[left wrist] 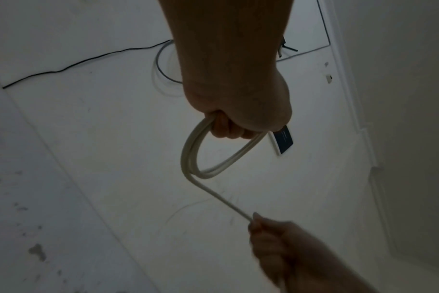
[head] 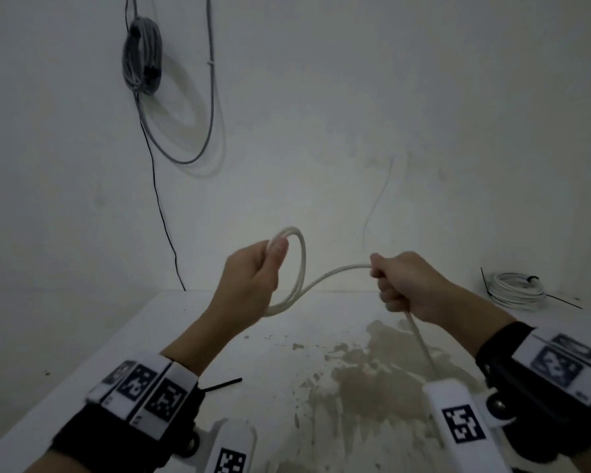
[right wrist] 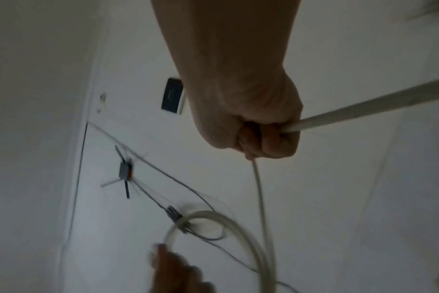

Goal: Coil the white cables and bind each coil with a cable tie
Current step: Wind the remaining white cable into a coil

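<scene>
Currently we hold the white cable [head: 335,272] above the bench [head: 82,343]: left hand [head: 249,285] fisted round two small loops, right hand [head: 408,285] clenched on the running length. Risk: hard pulling could tighten or spill the loops.

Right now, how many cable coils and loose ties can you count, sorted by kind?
White coils: 2, one in the left hand, one bound on the table
Grey coils: 1, on the wall
Loose black ties: 1
Total: 4

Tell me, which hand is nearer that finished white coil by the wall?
Right. The right hand is beside the finished coil; the left hand is farther left.
</scene>
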Demonstrator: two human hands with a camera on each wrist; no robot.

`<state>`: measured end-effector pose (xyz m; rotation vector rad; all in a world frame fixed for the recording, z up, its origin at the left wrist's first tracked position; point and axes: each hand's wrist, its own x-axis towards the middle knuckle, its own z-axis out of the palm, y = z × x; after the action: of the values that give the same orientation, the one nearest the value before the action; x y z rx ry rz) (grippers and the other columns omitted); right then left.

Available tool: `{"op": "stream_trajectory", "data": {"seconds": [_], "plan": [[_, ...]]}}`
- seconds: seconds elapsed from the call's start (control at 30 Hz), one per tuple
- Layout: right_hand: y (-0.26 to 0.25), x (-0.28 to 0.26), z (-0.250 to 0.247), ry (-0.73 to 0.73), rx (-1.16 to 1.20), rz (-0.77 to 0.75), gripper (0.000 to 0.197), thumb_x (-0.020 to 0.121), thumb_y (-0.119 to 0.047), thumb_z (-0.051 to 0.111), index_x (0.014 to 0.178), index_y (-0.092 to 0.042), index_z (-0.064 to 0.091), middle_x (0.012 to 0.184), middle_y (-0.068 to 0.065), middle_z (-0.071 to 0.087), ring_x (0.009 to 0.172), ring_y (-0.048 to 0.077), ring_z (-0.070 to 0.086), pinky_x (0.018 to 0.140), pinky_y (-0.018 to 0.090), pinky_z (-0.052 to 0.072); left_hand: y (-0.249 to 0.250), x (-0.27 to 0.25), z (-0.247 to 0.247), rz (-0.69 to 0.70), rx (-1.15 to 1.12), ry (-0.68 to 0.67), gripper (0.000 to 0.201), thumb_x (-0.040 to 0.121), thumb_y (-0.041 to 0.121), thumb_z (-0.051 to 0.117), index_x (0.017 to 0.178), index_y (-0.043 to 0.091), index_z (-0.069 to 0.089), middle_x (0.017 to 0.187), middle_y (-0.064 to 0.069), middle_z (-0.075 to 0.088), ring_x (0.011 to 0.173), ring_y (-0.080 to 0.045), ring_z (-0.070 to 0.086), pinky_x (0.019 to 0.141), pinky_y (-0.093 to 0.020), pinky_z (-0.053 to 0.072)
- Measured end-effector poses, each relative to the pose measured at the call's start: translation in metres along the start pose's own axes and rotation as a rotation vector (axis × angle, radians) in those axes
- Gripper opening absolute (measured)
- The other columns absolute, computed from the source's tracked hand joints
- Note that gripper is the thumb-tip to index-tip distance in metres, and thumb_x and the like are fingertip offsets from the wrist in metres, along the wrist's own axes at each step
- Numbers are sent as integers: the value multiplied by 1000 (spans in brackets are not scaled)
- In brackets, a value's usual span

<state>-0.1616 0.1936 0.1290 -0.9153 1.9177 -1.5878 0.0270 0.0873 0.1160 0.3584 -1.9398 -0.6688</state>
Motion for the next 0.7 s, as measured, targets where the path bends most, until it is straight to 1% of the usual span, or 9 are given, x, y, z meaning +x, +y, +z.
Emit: {"op": "stream_trajectory", "data": {"seconds": [0.1,0.17,0.23,0.3,0.37,0.5,0.6,0.67,0.7], "plan": [[-26,-11,10,-198,470,95,28,94,-5,24,76,-5,45,41,-3,31,31,6,25,31,17,21,-4,-7,11,36,73,-79,43,94,36,39,61,9,45,51,-3,41,44,-7,34,46,-20,30],[-37,-19,17,-312,594,74,23,90,-2,24,83,-3,47,48,1,37,37,9,35,35,20,32,-5,-10,16,15,85,-115,42,96,34,39,62,11,45,53,-1,42,46,-8,34,47,-22,30],[-41,-27,25,-390,567,19,20,93,-1,29,89,-2,49,62,7,50,54,15,52,51,26,49,-7,-11,21,-18,80,-149,43,95,37,37,67,6,49,56,-2,44,49,-10,36,51,-26,34],[-40,-33,34,-423,465,-44,19,96,0,38,88,-1,55,74,9,58,73,19,61,69,34,55,-7,-13,24,-44,83,-170,42,95,40,32,72,9,50,60,-1,46,53,-12,39,54,-28,37],[-38,-37,39,-408,381,-79,16,94,-1,47,88,-2,61,75,7,63,77,18,62,70,33,56,-8,-13,26,-56,88,-157,40,97,40,28,73,14,49,62,1,47,55,-11,41,55,-21,37],[-32,-42,44,-301,186,-179,12,88,-9,62,95,-10,71,70,-1,68,62,6,64,54,20,52,-7,-11,30,-126,-61,-92,44,99,38,20,69,18,46,60,4,43,51,-4,39,48,-12,33],[-22,-46,57,-232,168,-285,13,84,-8,66,96,-8,72,73,6,70,58,6,64,54,18,53,-3,-9,34,-205,-265,-82,53,100,38,14,71,15,52,55,6,46,43,1,44,45,-7,33],[-13,-46,67,-155,176,-366,13,82,-5,68,95,-3,73,76,11,71,60,10,65,55,18,53,-2,-6,35,-289,-362,-80,59,98,44,11,77,14,57,56,6,60,52,1,55,50,-5,40],[-9,-46,71,-117,169,-396,13,81,-6,69,94,-3,74,75,11,72,59,11,66,57,18,52,-3,-4,36,-325,-384,-82,63,97,48,12,84,10,60,67,3,67,63,-3,61,58,-8,46]]}}
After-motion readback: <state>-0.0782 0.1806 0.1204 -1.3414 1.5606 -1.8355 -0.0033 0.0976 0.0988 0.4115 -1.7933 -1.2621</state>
